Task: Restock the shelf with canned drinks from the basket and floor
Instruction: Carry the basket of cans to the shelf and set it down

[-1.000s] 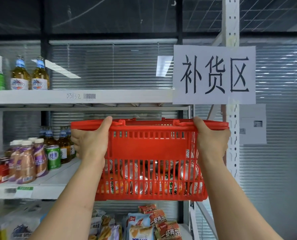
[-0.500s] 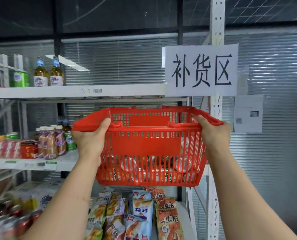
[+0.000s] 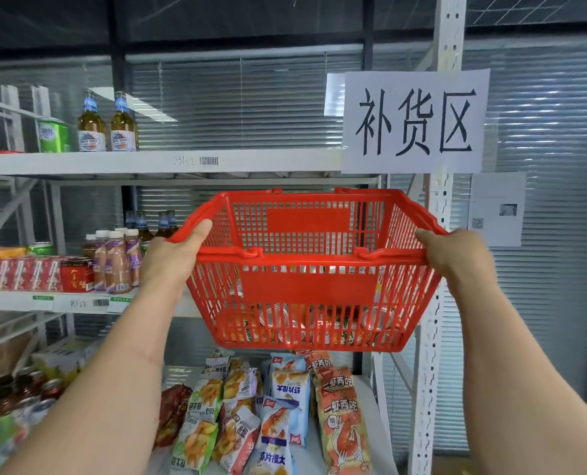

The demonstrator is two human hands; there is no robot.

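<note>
Red basket (image 3: 307, 286) held up in the air in front of the shelving, level with the middle shelf (image 3: 79, 299). Cans (image 3: 278, 317) lying in its bottom, seen through the slats. Left hand (image 3: 172, 258) clamped on the left rim, thumb over the edge; right hand (image 3: 456, 258) gripping the right rim likewise. Just left of the basket, milk-drink bottles (image 3: 117, 262) and red cans (image 3: 28, 274) crowding the middle shelf. Above, two beer bottles (image 3: 107, 123) and a green can (image 3: 53, 135) on the upper shelf (image 3: 182, 162). Below, snack bags (image 3: 285, 406) filling the lower shelf. At upper right, a paper sign (image 3: 413, 121) fixed to the white upright (image 3: 429, 371).
</note>
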